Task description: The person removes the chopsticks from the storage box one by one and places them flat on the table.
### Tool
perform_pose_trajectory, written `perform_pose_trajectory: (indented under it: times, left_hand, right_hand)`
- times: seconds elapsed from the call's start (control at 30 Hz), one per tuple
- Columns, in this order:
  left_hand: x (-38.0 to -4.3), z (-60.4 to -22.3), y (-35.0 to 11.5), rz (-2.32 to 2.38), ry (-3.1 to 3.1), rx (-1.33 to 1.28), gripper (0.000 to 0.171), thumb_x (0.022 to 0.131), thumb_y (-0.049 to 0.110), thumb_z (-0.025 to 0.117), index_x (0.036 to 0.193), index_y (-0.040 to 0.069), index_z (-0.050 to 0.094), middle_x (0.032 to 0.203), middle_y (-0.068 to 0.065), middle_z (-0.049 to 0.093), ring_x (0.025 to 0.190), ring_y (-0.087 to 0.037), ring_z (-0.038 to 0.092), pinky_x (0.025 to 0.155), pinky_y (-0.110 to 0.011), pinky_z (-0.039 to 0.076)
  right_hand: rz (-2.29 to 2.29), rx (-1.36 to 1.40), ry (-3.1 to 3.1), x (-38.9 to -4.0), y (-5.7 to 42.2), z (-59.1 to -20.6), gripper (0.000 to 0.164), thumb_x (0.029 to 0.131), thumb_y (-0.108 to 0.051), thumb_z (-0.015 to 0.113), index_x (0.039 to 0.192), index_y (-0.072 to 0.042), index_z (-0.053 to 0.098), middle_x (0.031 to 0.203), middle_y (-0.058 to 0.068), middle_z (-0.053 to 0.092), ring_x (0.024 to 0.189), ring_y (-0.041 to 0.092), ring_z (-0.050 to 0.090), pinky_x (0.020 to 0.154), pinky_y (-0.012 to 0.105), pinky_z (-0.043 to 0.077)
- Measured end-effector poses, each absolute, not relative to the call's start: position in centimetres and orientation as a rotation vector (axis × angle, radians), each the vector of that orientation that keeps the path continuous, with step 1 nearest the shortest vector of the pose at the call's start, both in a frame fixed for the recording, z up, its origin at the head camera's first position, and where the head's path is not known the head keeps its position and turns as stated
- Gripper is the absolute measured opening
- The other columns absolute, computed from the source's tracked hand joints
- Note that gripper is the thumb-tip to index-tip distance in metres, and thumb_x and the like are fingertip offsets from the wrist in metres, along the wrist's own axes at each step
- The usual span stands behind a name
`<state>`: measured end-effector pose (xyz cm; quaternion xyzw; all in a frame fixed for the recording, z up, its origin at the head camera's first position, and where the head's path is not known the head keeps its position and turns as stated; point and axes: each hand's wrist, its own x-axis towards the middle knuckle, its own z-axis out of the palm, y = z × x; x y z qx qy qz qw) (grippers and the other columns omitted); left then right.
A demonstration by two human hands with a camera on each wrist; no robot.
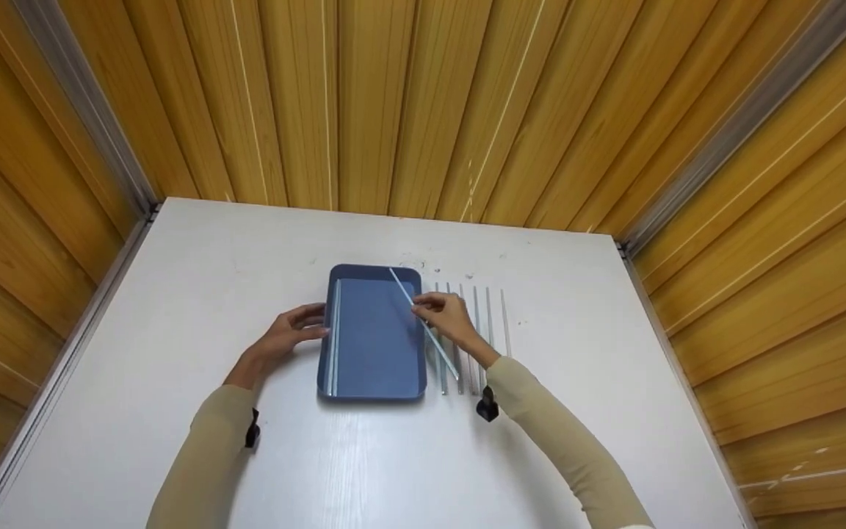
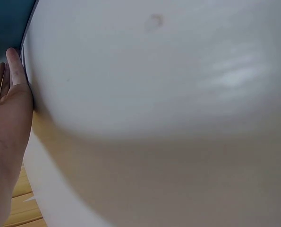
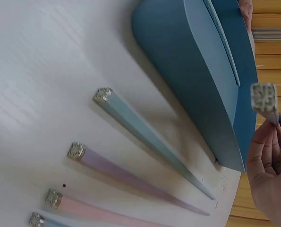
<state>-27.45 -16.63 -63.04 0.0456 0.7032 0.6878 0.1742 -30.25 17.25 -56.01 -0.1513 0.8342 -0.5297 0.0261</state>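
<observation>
My right hand (image 1: 446,317) pinches a pale chopstick (image 1: 438,345) between thumb and fingers, slanted across the right rim of a blue rectangular tray (image 1: 379,338). Its square, silver-patterned end (image 3: 264,98) points towards the right wrist camera. Inside the tray, pale chopsticks (image 1: 335,338) lie lengthwise along the left wall. My left hand (image 1: 294,328) is at the tray's left side, its fairly straight fingers against the outer wall. To the right of the tray, under and beside my right hand, several chopsticks lie in a row, among them a pale green one (image 3: 145,132), a purple one (image 3: 131,169) and a pink one (image 3: 97,213).
The tray and chopsticks lie on a white table (image 1: 305,463). Wood-patterned panels (image 1: 371,103) rise behind the table and on both sides, with grey metal posts (image 1: 92,95) at the corners. A black strap piece (image 1: 487,405) hangs at my right wrist.
</observation>
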Motion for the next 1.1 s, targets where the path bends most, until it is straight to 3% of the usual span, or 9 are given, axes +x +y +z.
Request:
perform_pose_trajectory:
  times: [0.23, 0.5, 0.63, 0.83, 0.97, 1.1]
  left_hand:
    - [-27.4, -63.2, -16.8, 1.959, 1.969, 0.143, 0.072, 0.094, 0.013, 0.074, 0.156, 0.004, 0.039, 0.154, -0.022, 0.047, 0.140, -0.030, 0.051, 0.110, -0.032, 0.047]
    - [-27.4, -63.3, -17.0, 1.966, 1.977, 0.202, 0.071, 0.095, 0.010, 0.072, 0.156, 0.000, 0.036, 0.155, -0.027, 0.044, 0.142, -0.039, 0.047, 0.103, -0.024, 0.050]
    - [-27.4, -63.2, -16.9, 1.959, 1.979, 0.179, 0.072, 0.095, 0.011, 0.073, 0.156, 0.001, 0.037, 0.155, -0.026, 0.045, 0.143, -0.037, 0.047, 0.108, -0.028, 0.048]
    - [-27.4, -62.7, -16.9, 1.948, 1.990, 0.142, 0.073, 0.094, 0.014, 0.074, 0.156, 0.004, 0.038, 0.155, -0.023, 0.047, 0.145, -0.037, 0.045, 0.119, -0.044, 0.040]
    - [-27.4, -62.8, -16.8, 1.959, 1.977, 0.135, 0.073, 0.094, 0.013, 0.074, 0.156, 0.003, 0.038, 0.155, -0.023, 0.046, 0.145, -0.038, 0.045, 0.122, -0.049, 0.035]
    - [-27.2, -63.1, -16.5, 1.957, 1.960, 0.127, 0.072, 0.094, 0.013, 0.074, 0.156, 0.004, 0.038, 0.155, -0.022, 0.047, 0.144, -0.035, 0.046, 0.120, -0.044, 0.037]
  right_hand:
    - [-1.710, -0.510, 2.523, -30.5, 20.0, -55.8, 0.024, 0.094, -0.005, 0.072, 0.113, 0.010, 0.073, 0.094, 0.033, 0.073, 0.066, 0.009, 0.064, 0.059, 0.015, 0.050]
    - [-1.728, -0.533, 2.540, -29.9, 22.5, -54.3, 0.025, 0.096, 0.000, 0.068, 0.115, 0.016, 0.069, 0.096, 0.038, 0.070, 0.066, 0.003, 0.059, 0.060, 0.014, 0.047]
    - [-1.714, -0.505, 2.540, -29.0, 23.2, -52.3, 0.026, 0.095, 0.001, 0.068, 0.115, 0.018, 0.068, 0.096, 0.039, 0.069, 0.066, 0.006, 0.061, 0.061, 0.015, 0.049]
    - [-1.728, -0.414, 2.561, -28.8, 24.7, -51.6, 0.026, 0.095, 0.001, 0.068, 0.114, 0.018, 0.068, 0.097, 0.038, 0.069, 0.070, 0.019, 0.067, 0.061, 0.018, 0.053]
    - [-1.715, -0.315, 2.568, -28.7, 26.2, -51.8, 0.028, 0.095, -0.002, 0.069, 0.116, 0.017, 0.068, 0.100, 0.038, 0.070, 0.071, 0.013, 0.067, 0.063, 0.019, 0.054]
    - [-1.703, -0.232, 2.577, -28.2, 28.0, -52.4, 0.029, 0.096, -0.004, 0.069, 0.118, 0.015, 0.068, 0.104, 0.038, 0.070, 0.072, 0.011, 0.068, 0.065, 0.021, 0.057]
